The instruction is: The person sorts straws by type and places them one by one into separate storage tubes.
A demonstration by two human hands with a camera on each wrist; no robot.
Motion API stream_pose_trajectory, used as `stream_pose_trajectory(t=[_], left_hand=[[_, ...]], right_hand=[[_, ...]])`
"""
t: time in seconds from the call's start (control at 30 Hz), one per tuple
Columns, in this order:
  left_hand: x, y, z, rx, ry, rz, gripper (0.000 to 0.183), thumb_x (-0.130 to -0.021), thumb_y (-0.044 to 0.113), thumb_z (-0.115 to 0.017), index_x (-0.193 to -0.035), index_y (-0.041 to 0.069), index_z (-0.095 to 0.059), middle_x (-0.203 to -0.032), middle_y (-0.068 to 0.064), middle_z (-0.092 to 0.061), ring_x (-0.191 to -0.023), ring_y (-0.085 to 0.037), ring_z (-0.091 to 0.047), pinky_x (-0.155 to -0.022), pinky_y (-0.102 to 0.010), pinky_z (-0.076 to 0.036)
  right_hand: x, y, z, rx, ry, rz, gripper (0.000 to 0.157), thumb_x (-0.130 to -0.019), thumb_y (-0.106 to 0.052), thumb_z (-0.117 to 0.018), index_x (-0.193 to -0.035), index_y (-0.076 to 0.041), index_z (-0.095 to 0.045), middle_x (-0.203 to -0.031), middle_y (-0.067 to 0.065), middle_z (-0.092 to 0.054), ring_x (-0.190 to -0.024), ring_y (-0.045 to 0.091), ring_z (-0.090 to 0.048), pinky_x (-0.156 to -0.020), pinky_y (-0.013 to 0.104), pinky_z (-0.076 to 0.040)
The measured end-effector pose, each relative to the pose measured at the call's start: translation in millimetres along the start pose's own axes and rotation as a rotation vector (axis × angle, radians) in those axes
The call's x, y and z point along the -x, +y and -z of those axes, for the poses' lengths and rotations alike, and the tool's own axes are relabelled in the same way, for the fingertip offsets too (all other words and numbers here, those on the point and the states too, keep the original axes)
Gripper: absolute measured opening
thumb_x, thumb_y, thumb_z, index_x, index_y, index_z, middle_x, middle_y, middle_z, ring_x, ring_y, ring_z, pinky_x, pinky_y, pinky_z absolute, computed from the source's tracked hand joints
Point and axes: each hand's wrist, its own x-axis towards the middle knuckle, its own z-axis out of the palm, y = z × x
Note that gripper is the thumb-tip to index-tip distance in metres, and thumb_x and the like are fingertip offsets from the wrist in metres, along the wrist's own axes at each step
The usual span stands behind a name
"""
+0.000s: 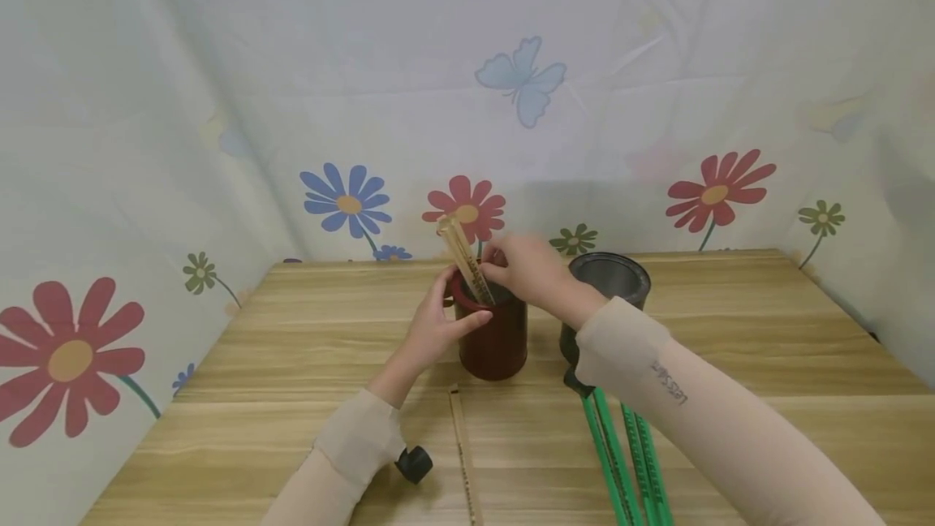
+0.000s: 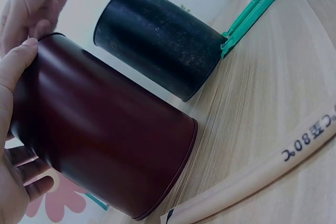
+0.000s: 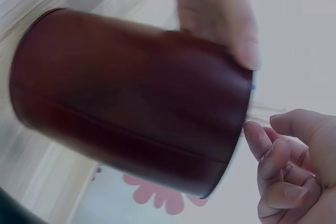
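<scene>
A dark red cylindrical pot [image 1: 493, 347] stands upright on the table. My left hand [image 1: 431, 321] grips it at the rim, thumb on the near side and fingers round the far left. Several slim tan sticks [image 1: 463, 258] with printed characters stand in the pot and lean left. My right hand [image 1: 529, 270] is over the rim, its fingers curled and its thumb close to the index finger, right against the sticks. I cannot tell whether it pinches one. Another printed tan stick [image 2: 252, 187] lies on the table in front of the pot.
A black cylindrical pot [image 2: 157, 40] stands to the right, partly behind my right forearm. Several green printed sticks [image 1: 613, 461] lie in front of it. The wood-grain table [image 1: 292, 347] ends at a pale flowered curtain [image 1: 409, 63] at the back and sides.
</scene>
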Motion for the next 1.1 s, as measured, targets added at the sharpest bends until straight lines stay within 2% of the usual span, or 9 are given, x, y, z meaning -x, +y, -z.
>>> stream_pose_trajectory(t=[0.13, 0.3, 0.47, 0.57, 0.87, 1.1], left_hand=[[0.4, 0.2, 0.3, -0.003, -0.002, -0.002, 0.084, -0.081, 0.026, -0.077, -0.148, 0.012, -0.03, -0.143, -0.009, -0.047, -0.128, -0.026, -0.046, -0.104, -0.046, -0.039], [0.8, -0.9, 0.2, -0.007, -0.004, -0.005, 0.086, -0.08, 0.03, -0.078, -0.149, 0.012, -0.029, -0.144, -0.009, -0.047, -0.128, -0.025, -0.046, -0.103, -0.045, -0.039], [0.1, -2.0, -0.5, -0.007, -0.002, -0.011, 0.089, -0.08, 0.037, -0.077, -0.149, 0.012, -0.029, -0.143, -0.01, -0.047, -0.127, -0.026, -0.047, -0.103, -0.045, -0.039], [0.0, -1.4, -0.5, -0.001, -0.001, -0.001, 0.088, -0.08, 0.037, -0.077, -0.149, 0.012, -0.029, -0.143, -0.009, -0.046, -0.127, -0.026, -0.047, -0.103, -0.044, -0.039], [1.0, -0.1, -0.4, -0.001, -0.001, 0.031, 0.085, -0.082, 0.027, -0.076, -0.149, 0.011, -0.028, -0.143, -0.01, -0.046, -0.125, -0.029, -0.046, -0.104, -0.047, -0.039], [0.8, -1.0, 0.5, -0.007, -0.005, 0.027, 0.087, -0.081, 0.031, -0.076, -0.149, 0.01, -0.027, -0.139, -0.011, -0.05, -0.126, -0.027, -0.047, -0.105, -0.046, -0.038]], right_hand=[[8.7, -5.5, 11.0, -0.093, 0.045, -0.01, 0.015, -0.093, -0.024, -0.063, -0.1, -0.011, -0.067, -0.091, 0.005, -0.072, -0.081, 0.019, -0.066, -0.071, 0.033, -0.055], [23.6, -9.4, 20.4, -0.217, 0.103, -0.008, 0.014, -0.093, -0.025, -0.062, -0.102, -0.015, -0.067, -0.091, 0.003, -0.072, -0.068, 0.017, -0.066, -0.06, 0.028, -0.054], [41.4, -10.5, 24.5, -0.248, 0.182, 0.023, 0.012, -0.093, -0.027, -0.063, -0.099, -0.017, -0.067, -0.086, -0.001, -0.071, -0.062, 0.012, -0.059, -0.055, 0.026, -0.05], [52.3, -11.6, 25.5, -0.247, 0.208, 0.054, 0.011, -0.093, -0.026, -0.064, -0.097, -0.016, -0.066, -0.084, -0.002, -0.07, -0.06, 0.011, -0.056, -0.054, 0.027, -0.048], [80.3, -16.4, 23.8, -0.246, 0.201, 0.097, 0.009, -0.091, -0.025, -0.066, -0.095, -0.017, -0.067, -0.078, -0.005, -0.065, -0.058, 0.009, -0.05, -0.055, 0.025, -0.043], [97.1, -19.4, 17.1, -0.287, 0.182, 0.115, 0.005, -0.09, -0.022, -0.067, -0.092, -0.017, -0.068, -0.077, -0.006, -0.065, -0.053, 0.005, -0.046, -0.051, 0.023, -0.041]])
